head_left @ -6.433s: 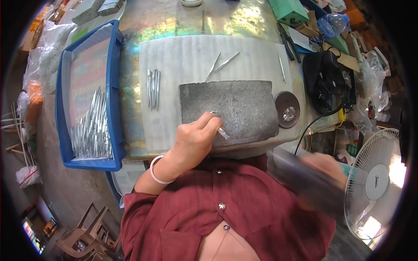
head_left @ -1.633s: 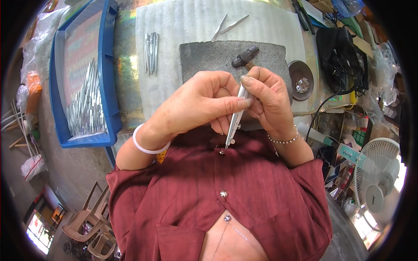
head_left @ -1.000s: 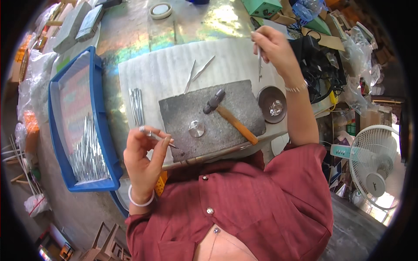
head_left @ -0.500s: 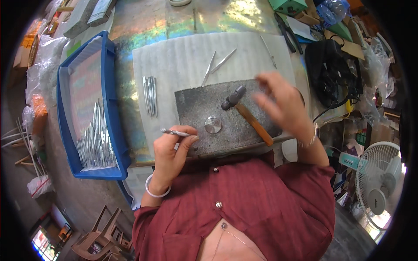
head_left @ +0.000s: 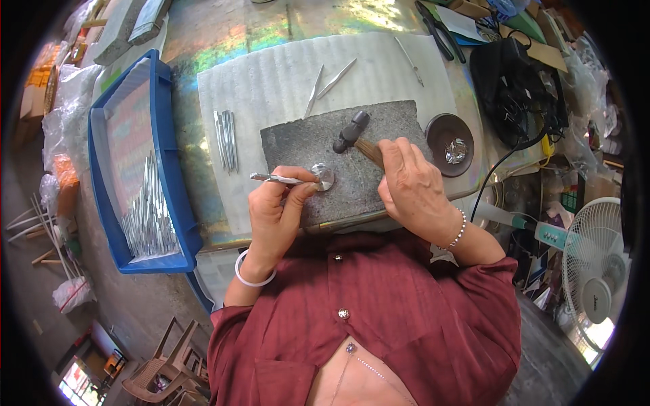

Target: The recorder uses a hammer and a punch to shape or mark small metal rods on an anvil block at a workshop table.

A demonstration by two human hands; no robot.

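My left hand (head_left: 281, 206) is closed around a slim silver metal piece (head_left: 271, 178), whose right end reaches over a small round shiny metal disc (head_left: 325, 174). That disc rests on a rough dark grey slab (head_left: 291, 143). My right hand (head_left: 414, 183) has its fingers around the wooden handle of a small hammer (head_left: 351, 132); the hammer's dark head lies over the slab, to the right of the disc. The lower handle is hidden by my right hand. Whether the silver piece touches the disc, I cannot tell.
Beyond the slab, two slim silver pieces (head_left: 330, 82) lie on white foam sheeting (head_left: 261, 78); several more (head_left: 226, 141) lie left. A blue tray (head_left: 169, 122) holds many. Right are a dark dish (head_left: 437, 132) of small metal bits, pliers (head_left: 441, 37) and a fan (head_left: 596, 271).
My right hand came down and left onto the hammer handle, uncovering the dark dish. My left hand moved right, bringing the silver piece to the disc.
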